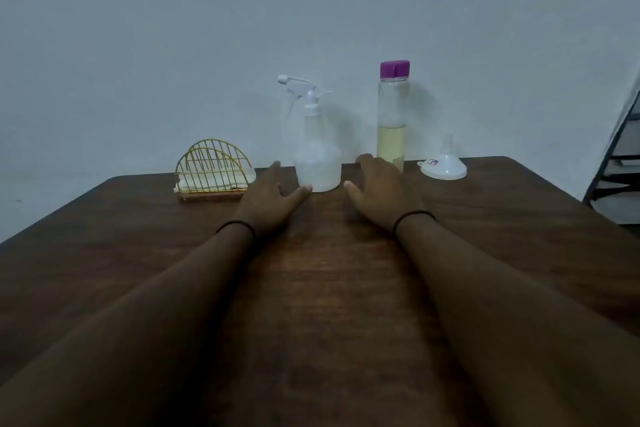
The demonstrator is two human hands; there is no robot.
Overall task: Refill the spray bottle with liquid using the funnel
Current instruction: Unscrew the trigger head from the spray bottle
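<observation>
Status: we judge the task not yet begun. The translucent white plastic spray bottle [317, 163] stands upright near the far edge of the dark brown wooden table [329, 288], its white trigger head [300, 87] in place on the neck, so it is unopened. The tall clear bottle with the purple cap [393, 114], part-filled with pale yellow liquid, stands capped just to its right. The white plastic funnel [444, 163] rests mouth-down, spout up, further right, untouched. At left, a yellow wire napkin holder [213, 170].

Our left hand [273, 196] and right hand [379, 187] lie on either side of the spray bottle, fingers extended, empty; whether either touches it we cannot tell.

Remaining: unscrew trigger head, seat funnel, uncap, pour, reclose
</observation>
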